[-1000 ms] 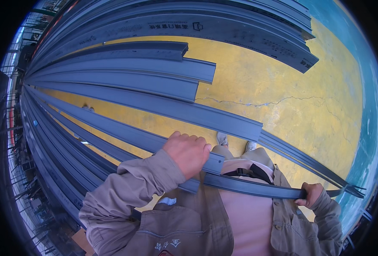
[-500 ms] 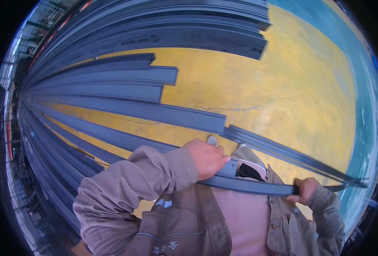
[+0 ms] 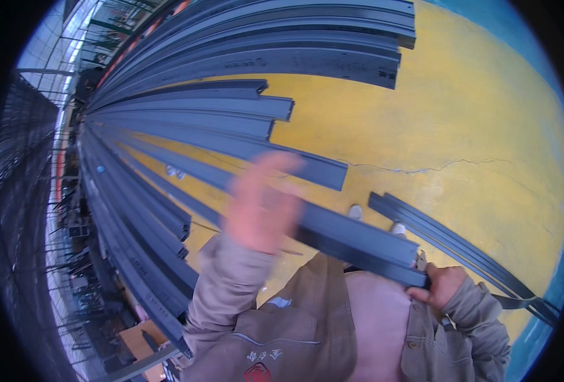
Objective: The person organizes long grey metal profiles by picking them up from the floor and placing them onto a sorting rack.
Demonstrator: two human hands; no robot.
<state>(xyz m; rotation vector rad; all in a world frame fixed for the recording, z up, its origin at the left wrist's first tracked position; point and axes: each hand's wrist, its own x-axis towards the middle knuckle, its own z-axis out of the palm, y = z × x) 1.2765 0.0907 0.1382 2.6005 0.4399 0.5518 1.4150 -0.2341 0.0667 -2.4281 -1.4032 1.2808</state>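
Across almost all the right part of the view spreads the yellow floor, with a teal border along its far right edge. Above the far part of this floor, a large upper stack of grey profiles comes from the left, and its cut ends do not finish at one line. Nearer to the person, a middle group of grey profiles also points to the right with uneven ends. At the left side of the floor, a dense lower group of dark profiles runs down toward the person. Between these groups and the body is the wide grey profile, its near end in front of the waist. Along its near side goes a darker narrow bar; whether the two are joined, I cannot tell. Two thin profiles lie slantwise, reaching toward the teal right edge. The person wears a brown jacket, open over a pale shirt. The left hand is over the wide grey profile and is blurred; I cannot tell whether it grips or only passes above. The right hand is closed around the end of the darker narrow bar. Beyond the wide grey profile, two light shoes show on the floor.
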